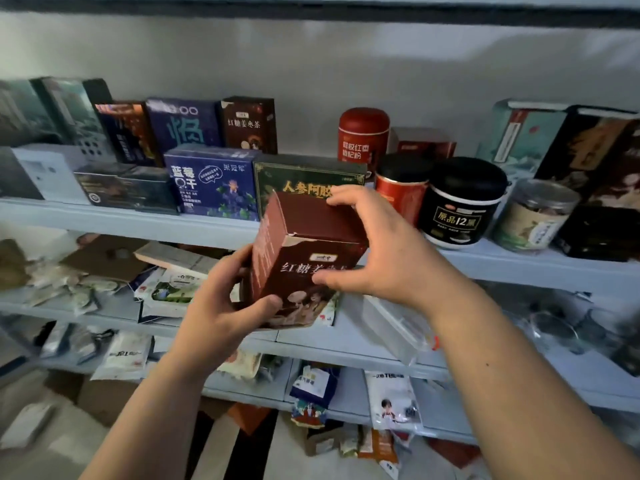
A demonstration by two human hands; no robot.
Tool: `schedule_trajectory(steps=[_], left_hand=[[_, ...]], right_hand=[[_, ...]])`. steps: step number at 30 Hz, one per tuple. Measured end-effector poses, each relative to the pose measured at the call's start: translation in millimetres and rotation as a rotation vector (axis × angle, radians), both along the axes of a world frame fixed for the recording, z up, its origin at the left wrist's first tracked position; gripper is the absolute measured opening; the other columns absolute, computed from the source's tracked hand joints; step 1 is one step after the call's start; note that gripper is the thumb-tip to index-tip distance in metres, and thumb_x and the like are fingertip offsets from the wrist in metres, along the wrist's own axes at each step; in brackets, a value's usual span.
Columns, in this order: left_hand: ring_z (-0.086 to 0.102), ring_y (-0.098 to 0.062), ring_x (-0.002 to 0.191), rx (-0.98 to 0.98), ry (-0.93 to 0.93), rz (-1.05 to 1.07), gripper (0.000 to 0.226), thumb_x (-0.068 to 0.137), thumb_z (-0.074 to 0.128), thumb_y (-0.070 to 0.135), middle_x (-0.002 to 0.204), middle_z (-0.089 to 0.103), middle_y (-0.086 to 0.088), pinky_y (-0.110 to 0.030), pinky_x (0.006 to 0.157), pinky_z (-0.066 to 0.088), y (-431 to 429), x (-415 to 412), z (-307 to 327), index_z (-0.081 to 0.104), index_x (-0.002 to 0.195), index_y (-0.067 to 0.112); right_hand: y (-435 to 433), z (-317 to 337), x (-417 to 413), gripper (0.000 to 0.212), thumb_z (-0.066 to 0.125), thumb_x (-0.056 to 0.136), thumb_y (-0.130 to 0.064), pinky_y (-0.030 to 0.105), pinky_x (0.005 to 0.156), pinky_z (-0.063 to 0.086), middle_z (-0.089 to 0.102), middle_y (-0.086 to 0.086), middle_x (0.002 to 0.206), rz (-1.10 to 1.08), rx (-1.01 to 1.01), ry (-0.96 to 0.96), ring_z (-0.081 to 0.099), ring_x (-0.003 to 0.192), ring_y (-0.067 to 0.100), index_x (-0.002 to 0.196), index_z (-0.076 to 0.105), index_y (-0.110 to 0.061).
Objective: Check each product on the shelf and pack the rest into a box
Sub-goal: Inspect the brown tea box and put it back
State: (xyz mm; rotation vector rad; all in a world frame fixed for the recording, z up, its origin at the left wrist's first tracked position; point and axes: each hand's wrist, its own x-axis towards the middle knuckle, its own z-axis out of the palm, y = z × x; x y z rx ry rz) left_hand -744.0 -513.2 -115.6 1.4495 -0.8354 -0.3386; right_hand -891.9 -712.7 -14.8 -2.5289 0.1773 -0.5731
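Both hands hold a dark red box [304,244] in the air just in front of the shelf [104,216], level with its front edge and about midway along it. The red box is tilted, its top leaning away toward the shelf and its printed front facing the camera. The left hand [221,306] grips the lower left corner, with fingers curled round the side and the thumb pressed on the front near the bottom. The right hand [391,251] is spread wide over the upper right corner and clasps it: the fingertips rest on the far top edge and the thumb lies across the front, over the white lettering. Behind, at the shelf's front edge, a blue box [211,181] and a green box [304,174] stand side by side, the green one partly hidden by the red box. To their right, also near the front edge, are a red can [401,195] with a black lid, a black jar [464,202] and a clear jar [536,216]. More boxes stand along the back edge, among them a matching box [249,124] with similar lettering, and to its right a red tin [363,136]. The lower shelf [353,327] carries loose packets [166,289] lying flat.
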Motion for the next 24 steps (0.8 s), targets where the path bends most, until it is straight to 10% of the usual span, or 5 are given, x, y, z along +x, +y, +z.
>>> schedule_trajectory(steps=[9, 24], left_hand=[[0.035, 0.010, 0.133, 0.310, -0.823, 0.252, 0.094, 0.077, 0.075, 0.047, 0.147, 0.042, 0.015, -0.029, 0.113, 0.036, -20, 1, 99, 0.032, 0.158, 0.028], [0.011, -0.040, 0.155, 0.726, -1.232, 0.504, 0.079, 0.095, 0.028, 0.069, 0.168, 0.021, -0.010, -0.065, 0.123, 0.014, -78, 115, 156, 0.005, 0.163, 0.035]], right_hand=[[-28, 55, -7, 0.090, 0.080, 0.065, -0.054, 0.043, 0.098, 0.053, 0.041, -0.008, 0.131, 0.091, -0.324, -0.204, 0.049, 0.120, 0.011, 0.144, 0.041, -0.036], [-53, 107, 76, 0.083, 0.087, 0.076, -0.036, 0.034, 0.070, 0.038, 0.045, 0.011, 0.132, -0.183, -0.699, -0.260, 0.054, 0.112, 0.031, 0.145, 0.043, -0.022]])
